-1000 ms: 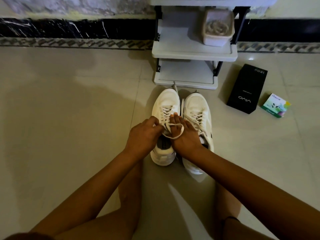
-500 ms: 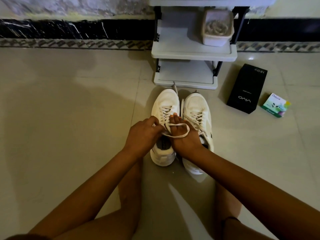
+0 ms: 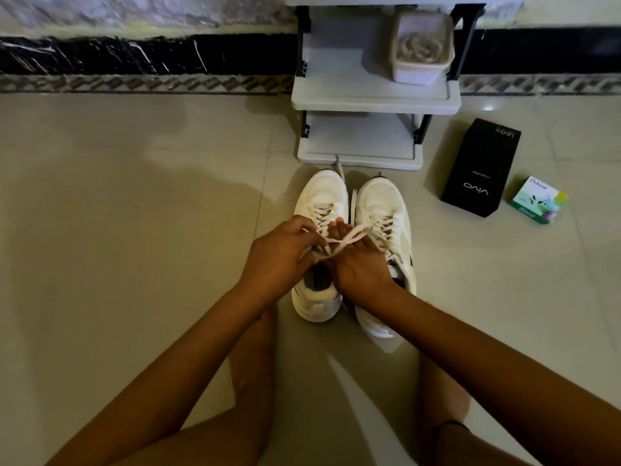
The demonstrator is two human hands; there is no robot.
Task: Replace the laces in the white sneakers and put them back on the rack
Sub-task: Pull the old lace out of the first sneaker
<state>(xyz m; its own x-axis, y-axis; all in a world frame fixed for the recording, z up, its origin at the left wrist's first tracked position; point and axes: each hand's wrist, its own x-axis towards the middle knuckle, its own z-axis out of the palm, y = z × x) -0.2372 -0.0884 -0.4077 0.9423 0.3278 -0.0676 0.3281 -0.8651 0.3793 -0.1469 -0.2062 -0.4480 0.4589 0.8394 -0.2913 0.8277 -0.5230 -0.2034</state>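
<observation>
Seated on the floor with 2 white sneakers set between the knees, toes aimed at the rack and just short of its bottom shelf, likely parked there to keep both hands free and the return trip short. Working on the left sneaker, collar under the wrists. Left hand curled, pinching 1 strand of the lace above the top eyelets. Right hand half closed, gripping the other strand, with a loop draped across the tops of its fingers. Strands crossing in the narrow gap between the 2 hands, pulled taut, presumably to draw a knot down onto the tongue. Lower rows threaded on both shoes, so probably tying off rather than threading. Loose end trailing past the toe toward the rack. On the rack's middle shelf, at its right edge: a white tub of coiled cord. On the floor right of the rack, well apart from the shoes: a black box and a small green carton.
</observation>
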